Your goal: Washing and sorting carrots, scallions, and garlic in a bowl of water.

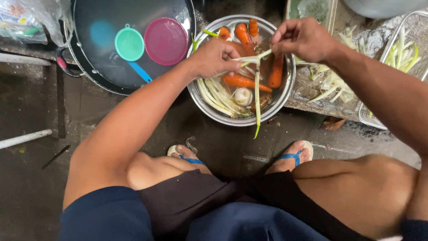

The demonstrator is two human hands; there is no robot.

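Head view: the left hand [213,57] and right hand [302,39] each had fingers pinched shut on a pale green stalk [257,89], held above a metal bowl [285,96] containing carrots [243,81]. A dark wok [96,71] lay beside the bowl.

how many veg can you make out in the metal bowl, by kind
carrots: 5
white bulb, maybe an onion: 1
pale stalks lying in metal bowl as a bundle, too packed to count singly: 1
total: 7
One more stalk is held over the bowl by left hand and right hand.
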